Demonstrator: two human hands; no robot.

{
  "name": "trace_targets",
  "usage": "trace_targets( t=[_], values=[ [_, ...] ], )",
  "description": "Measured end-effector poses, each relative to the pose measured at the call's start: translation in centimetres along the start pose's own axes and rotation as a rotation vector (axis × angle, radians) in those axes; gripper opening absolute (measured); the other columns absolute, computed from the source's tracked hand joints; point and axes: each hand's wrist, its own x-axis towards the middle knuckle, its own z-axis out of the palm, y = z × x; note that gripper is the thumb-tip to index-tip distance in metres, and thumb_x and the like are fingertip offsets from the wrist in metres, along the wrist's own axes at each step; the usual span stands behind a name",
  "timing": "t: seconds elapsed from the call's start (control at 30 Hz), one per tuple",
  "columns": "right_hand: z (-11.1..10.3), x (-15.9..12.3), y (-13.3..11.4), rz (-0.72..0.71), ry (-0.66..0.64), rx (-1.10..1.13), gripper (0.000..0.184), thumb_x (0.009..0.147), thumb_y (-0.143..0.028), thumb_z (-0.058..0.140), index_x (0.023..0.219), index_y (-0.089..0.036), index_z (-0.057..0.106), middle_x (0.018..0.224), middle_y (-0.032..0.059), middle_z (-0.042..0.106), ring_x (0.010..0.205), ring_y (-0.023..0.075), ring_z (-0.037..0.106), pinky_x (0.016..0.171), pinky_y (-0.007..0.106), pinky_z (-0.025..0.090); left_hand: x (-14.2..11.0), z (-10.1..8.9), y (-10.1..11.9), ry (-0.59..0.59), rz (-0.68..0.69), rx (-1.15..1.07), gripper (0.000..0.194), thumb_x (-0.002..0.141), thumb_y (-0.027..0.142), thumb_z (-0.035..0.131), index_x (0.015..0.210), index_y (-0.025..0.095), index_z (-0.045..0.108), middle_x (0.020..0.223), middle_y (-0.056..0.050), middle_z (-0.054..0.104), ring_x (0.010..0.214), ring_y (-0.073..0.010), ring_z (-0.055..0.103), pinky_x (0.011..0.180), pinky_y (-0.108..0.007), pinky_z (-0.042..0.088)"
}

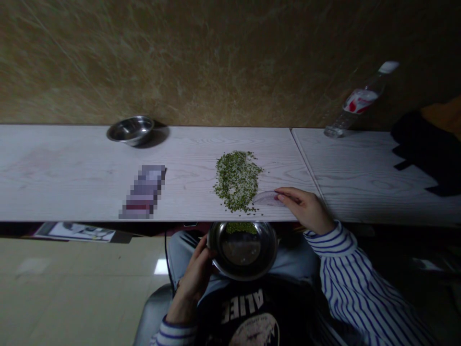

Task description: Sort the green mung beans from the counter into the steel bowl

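My left hand [199, 265] grips the left rim of a steel bowl [241, 271], held in front of my lap just under the table's front edge. Some small green beans [240, 228] lie inside it along the far side. Between the thumb and fingers of my right hand [302, 205] is a thin, clear, purplish curved piece of plastic [267, 197]. Its left end touches the lower right edge of a spread of green beans [237, 180] on the table. The fingertips of my left hand are partly hidden by the bowl.
On the pale wood-grain table [190, 144], a second steel bowl [131, 130] stands at the back left. A blurred-out flat rectangular item [143, 192] lies nearer. Toward the right are a clear plastic bottle [356, 105] and a dark cloth item [428, 149]. A wall rises behind.
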Motion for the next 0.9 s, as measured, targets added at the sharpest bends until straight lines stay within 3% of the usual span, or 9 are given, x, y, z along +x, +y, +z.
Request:
trace_targets(
  t=[0.43, 0.6, 0.9],
  values=[
    [-0.3, -1.6, 0.4, 0.041, 0.025, -0.006, 0.025, 0.088, -0.033, 0.063, 0.103, -0.021, 0.08, 0.099, 0.0078, 0.081, 0.094, 0.025, 0.076, 0.088, 0.039, 0.061, -0.1, 0.6, 0.1, 0.006, -0.017, 0.0, 0.067, 0.06, 0.025, 0.074, 0.126, 0.018, 0.064, 0.095, -0.007, 0.073, 0.083, -0.0245, 0.061, 0.064, -0.033, 0.05],
    [0.2, -1.1, 0.0, 0.024, 0.05, 0.001, 0.025, 0.088, -0.033, 0.063, 0.101, -0.02, 0.08, 0.101, 0.0089, 0.081, 0.097, 0.0256, 0.076, 0.09, 0.039, 0.06, -0.2, 0.5, 0.0, 0.02, -0.008, -0.009, 0.065, 0.06, 0.025, 0.074, 0.124, 0.019, 0.065, 0.097, -0.006, 0.073, 0.085, -0.0248, 0.062, 0.064, -0.032, 0.049],
    [0.7, -0.1, -0.6, -0.035, -0.019, -0.012, 0.025, 0.089, -0.034, 0.062, 0.102, -0.022, 0.08, 0.101, 0.0073, 0.081, 0.094, 0.0247, 0.076, 0.084, 0.036, 0.061, -0.3, 0.3, 0.2, 0.003, 0.001, -0.012, 0.065, 0.06, 0.025, 0.074, 0.124, 0.02, 0.065, 0.094, -0.005, 0.072, 0.083, -0.0242, 0.061, 0.063, -0.032, 0.049]
  ],
)
